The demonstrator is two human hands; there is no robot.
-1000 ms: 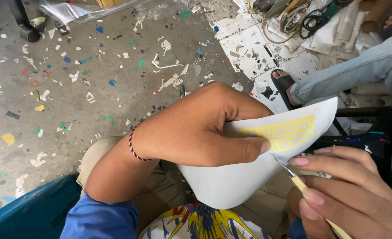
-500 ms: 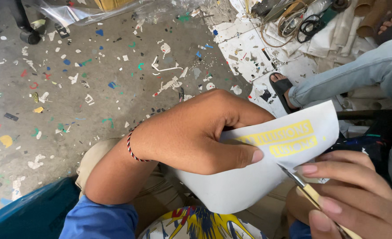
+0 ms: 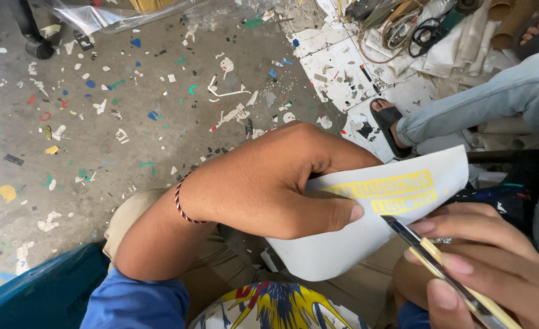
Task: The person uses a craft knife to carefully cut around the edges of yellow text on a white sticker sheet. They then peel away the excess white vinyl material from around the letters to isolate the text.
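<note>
Sticker sheet (image 3: 367, 237), white with yellow lettering, sits pinched under our left hand (image 3: 269, 183), thumb on top. Our right hand (image 3: 482, 268) grips a yellow knife (image 3: 440, 265), blade tip touching the sheet just beside that thumb.

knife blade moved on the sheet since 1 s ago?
Cannot tell. The knife blade sits under the yellow lettering on the white sheet, as before.

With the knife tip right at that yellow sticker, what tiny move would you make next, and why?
Probably slide the blade tip under the edge of the lower yellow strip: the left hand pins the white sheet with its thumb, and the right hand has the knife there.
</note>
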